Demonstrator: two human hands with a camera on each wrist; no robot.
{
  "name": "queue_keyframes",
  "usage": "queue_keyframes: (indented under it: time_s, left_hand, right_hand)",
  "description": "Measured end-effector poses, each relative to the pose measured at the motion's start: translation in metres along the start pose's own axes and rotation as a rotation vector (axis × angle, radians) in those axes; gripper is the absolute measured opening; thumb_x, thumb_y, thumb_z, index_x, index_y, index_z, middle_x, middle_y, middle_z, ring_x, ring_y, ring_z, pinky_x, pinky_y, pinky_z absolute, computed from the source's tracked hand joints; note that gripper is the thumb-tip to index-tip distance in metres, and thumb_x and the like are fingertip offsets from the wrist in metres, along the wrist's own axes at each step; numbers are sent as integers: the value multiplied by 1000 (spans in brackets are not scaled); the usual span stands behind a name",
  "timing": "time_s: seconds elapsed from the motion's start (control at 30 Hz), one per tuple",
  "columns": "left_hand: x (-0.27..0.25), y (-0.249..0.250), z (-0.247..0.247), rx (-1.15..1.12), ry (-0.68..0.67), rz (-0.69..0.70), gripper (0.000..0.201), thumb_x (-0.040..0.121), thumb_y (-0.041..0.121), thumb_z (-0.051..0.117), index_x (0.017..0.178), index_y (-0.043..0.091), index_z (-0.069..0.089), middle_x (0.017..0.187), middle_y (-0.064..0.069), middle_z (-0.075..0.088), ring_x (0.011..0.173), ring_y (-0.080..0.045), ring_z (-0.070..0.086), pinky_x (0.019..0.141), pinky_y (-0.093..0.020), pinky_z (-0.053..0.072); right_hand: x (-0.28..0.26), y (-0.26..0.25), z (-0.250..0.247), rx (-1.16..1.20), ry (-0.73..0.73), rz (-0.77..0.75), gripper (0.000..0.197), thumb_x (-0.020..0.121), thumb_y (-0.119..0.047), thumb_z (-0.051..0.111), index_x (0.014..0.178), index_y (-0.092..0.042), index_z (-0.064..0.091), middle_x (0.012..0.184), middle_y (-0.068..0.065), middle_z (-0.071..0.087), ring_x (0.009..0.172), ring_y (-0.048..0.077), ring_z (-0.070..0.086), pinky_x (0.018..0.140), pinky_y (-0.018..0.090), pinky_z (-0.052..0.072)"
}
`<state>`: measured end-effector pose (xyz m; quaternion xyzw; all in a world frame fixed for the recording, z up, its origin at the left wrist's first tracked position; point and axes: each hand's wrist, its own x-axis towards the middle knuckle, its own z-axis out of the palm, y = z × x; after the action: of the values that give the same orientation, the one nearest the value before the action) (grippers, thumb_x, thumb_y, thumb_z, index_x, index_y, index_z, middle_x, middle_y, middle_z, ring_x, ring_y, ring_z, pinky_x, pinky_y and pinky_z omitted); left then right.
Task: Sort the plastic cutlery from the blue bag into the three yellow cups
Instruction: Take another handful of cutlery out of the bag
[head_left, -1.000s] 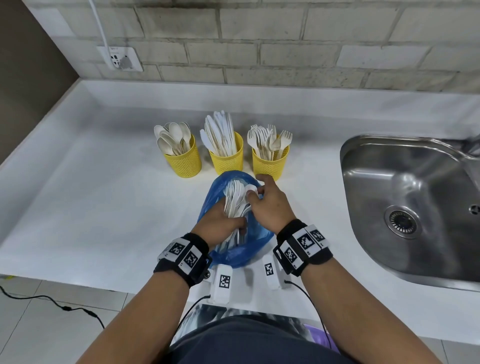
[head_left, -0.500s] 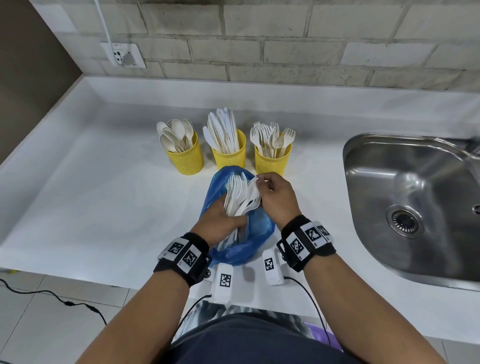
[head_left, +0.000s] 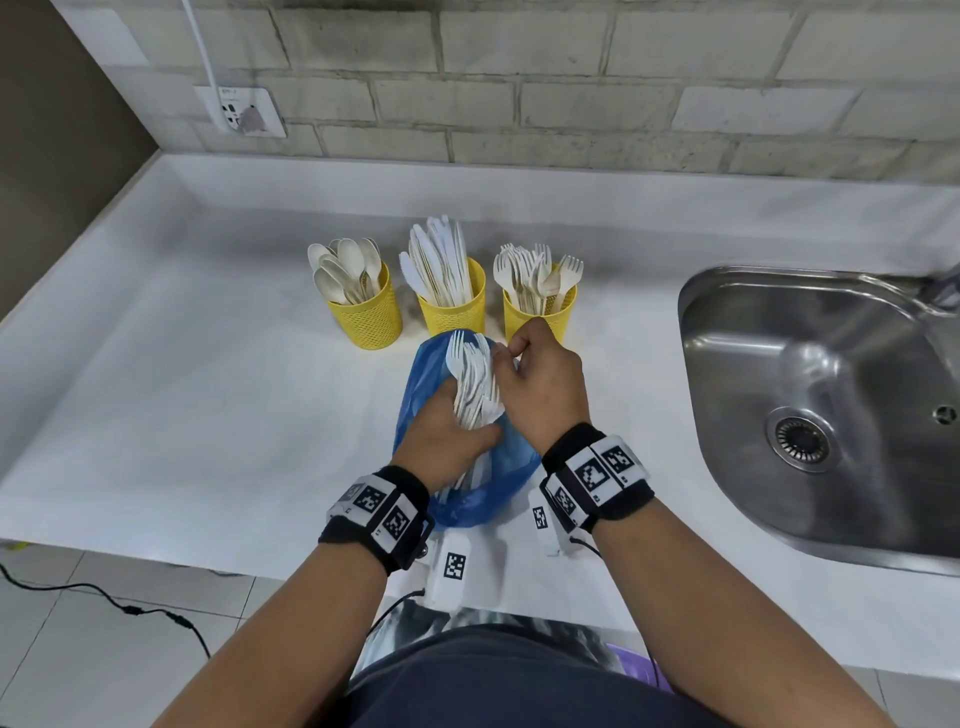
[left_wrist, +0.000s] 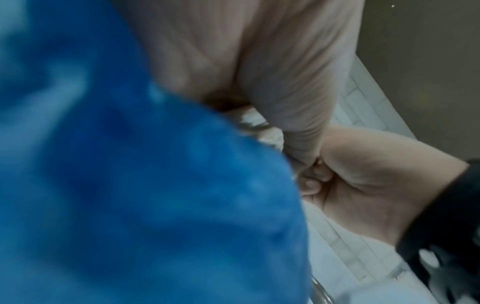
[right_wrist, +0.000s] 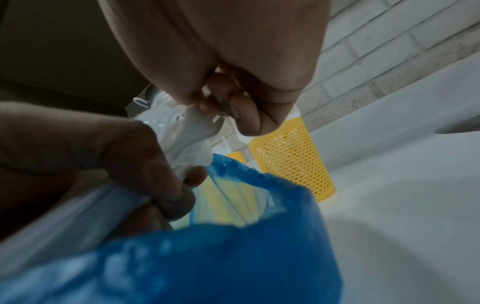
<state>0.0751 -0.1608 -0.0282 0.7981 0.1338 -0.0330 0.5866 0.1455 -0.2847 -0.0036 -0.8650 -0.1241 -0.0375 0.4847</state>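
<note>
Head view has the left hand wrapped round a bundle of white cutlery at mid-handle, inside the mouth of the blue bag; the right hand has its fingertips curled and pinching at the heads of the bundle, seemingly on a single piece, though which piece is hidden by the fingers. The bundle stands nearly upright, long axis running from the bag up and away toward the cups, fork tines and bowls at the far top, handles down in the bag. These pieces look light, thin and smooth; likely stiff along the length but apt to slide against each other, so one is best pinched at the neck below its head and drawn out along the axis. The bag is soft film lying on the white counter, just in front of the spoon cup, knife cup and fork cup, each already well filled; a steel sink lies to the right.
</note>
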Motion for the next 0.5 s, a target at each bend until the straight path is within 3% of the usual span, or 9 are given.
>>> queue_keyframes:
  time_s: [0.13, 0.23, 0.3, 0.4, 0.5]
  left_hand:
    - [-3, 5, 3, -1, 3, 69, 42, 81, 4, 65, 119, 21, 63, 104, -1, 73, 98, -19, 70, 84, -35, 56]
    - [-5, 9, 0, -4, 25, 107, 38, 82, 6, 60, 117, 22, 62, 102, 4, 71, 92, -5, 67, 78, -22, 51]
    - [-7, 14, -3, -21, 48, 125, 41, 82, 4, 62, 116, 27, 61, 101, 9, 70, 88, 3, 64, 77, -13, 49]
    - [-9, 21, -5, -35, 59, 158, 42, 80, 4, 63, 113, 30, 61, 96, 13, 70, 83, 1, 63, 75, -13, 48]
    - [-7, 20, -5, -2, 36, 136, 38, 83, -1, 65, 99, 34, 60, 79, 24, 66, 73, 3, 60, 69, -17, 46]
  right_hand:
    - [3, -5, 2, 7, -14, 49, 18, 99, -28, 59, 88, -17, 51, 60, -9, 51, 55, 11, 49, 60, 29, 35]
    - [4, -10, -1, 50, -11, 44, 21, 101, -33, 57, 88, -17, 55, 72, -6, 57, 65, 5, 52, 64, 27, 37]
    - [7, -15, -4, 136, 9, 9, 17, 98, -31, 58, 94, -15, 62, 90, -1, 62, 79, 4, 57, 73, 26, 42]
    - [14, -26, -11, 363, -88, -2, 30, 96, -33, 54, 119, -17, 65, 113, -1, 65, 99, 6, 62, 87, 23, 50]
    - [18, -39, -19, 478, -226, -37, 19, 99, -20, 58, 114, -19, 69, 103, 0, 73, 97, 14, 68, 90, 31, 54]
